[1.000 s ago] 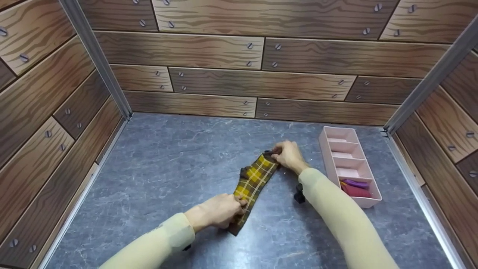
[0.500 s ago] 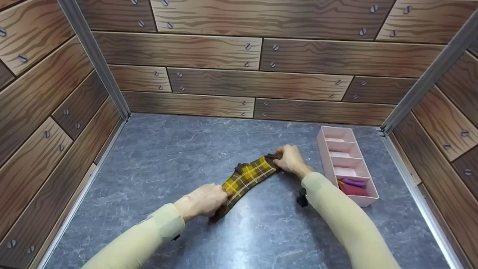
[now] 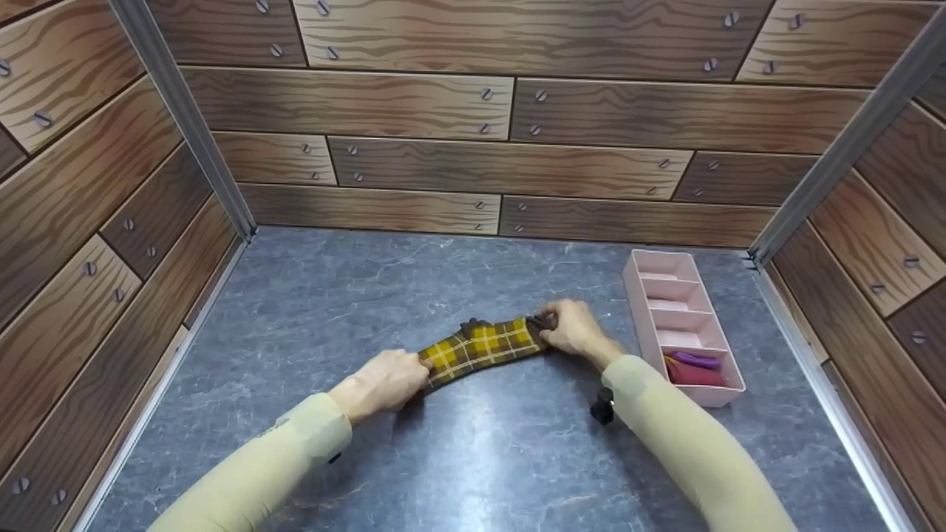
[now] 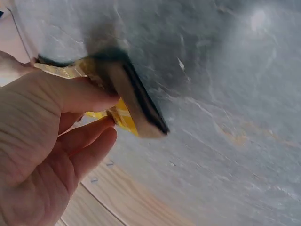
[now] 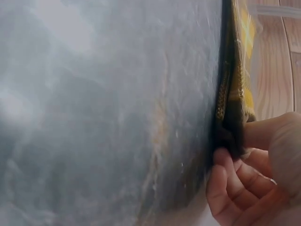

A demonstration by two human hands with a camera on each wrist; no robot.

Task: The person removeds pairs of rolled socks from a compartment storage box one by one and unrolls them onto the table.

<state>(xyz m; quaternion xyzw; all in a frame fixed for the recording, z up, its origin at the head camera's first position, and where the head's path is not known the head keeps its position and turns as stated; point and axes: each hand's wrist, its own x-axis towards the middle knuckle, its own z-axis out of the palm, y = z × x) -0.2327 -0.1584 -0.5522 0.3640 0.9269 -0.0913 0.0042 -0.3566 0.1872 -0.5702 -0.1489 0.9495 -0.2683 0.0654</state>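
With twelve o'clock at the back wall (image 3: 414, 111), a plaid sock (image 3: 484, 351) in yellow and brown stretches between both hands, over the middle of the grey table (image 3: 340, 295). One end points towards eight o'clock, the other towards two. A dark bump stands out on its twelve o'clock edge. Whether the sock touches the table is hard to tell.

The left hand (image 3: 384, 380), at the eight o'clock end, pinches the sock between thumb and fingers; the left wrist view shows a brown end poking out past the fingertips. The right hand (image 3: 573, 329), at the two o'clock end, pinches the dark brown tip between thumb and fingers.

Near the right hand, at its three o'clock, a pink box (image 3: 643, 318) with four compartments runs lengthwise from about eleven to five. The compartment at its five o'clock end holds a red cloth (image 3: 698, 376) and, on its twelve o'clock side, a purple one (image 3: 695, 360). Pale yellow sleeves (image 3: 259, 462) cover both arms.
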